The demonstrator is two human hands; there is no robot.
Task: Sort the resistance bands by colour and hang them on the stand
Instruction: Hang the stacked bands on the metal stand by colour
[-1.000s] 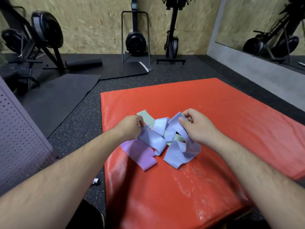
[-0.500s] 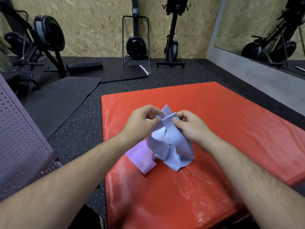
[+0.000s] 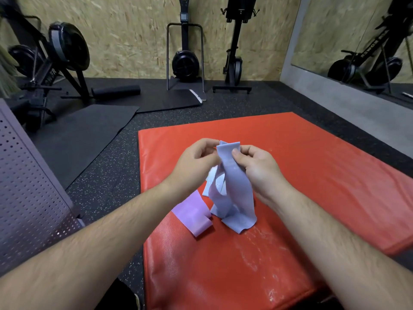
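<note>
Blue resistance bands (image 3: 234, 193) hang bunched above the red mat (image 3: 312, 175), their lower ends touching it. My left hand (image 3: 194, 162) and my right hand (image 3: 254, 166) both pinch the bands' top edge, thumbs toward each other. A purple band (image 3: 192, 214) lies flat on the mat just left of the blue ones, partly under my left forearm. A paler blue band hangs behind the front one. No stand with hooks shows clearly.
A grey perforated metal panel (image 3: 29, 186) stands at the left. Black floor mats (image 3: 78, 135), a foam roller (image 3: 116, 90) and rowing machines (image 3: 185, 61) sit along the far wall. A mirror (image 3: 357, 41) lines the right wall.
Both hands gathered the blue bands from the pile and lifted them upward off the mat. The grey-green band seen a second ago is hidden now. The purple band stayed lying.
</note>
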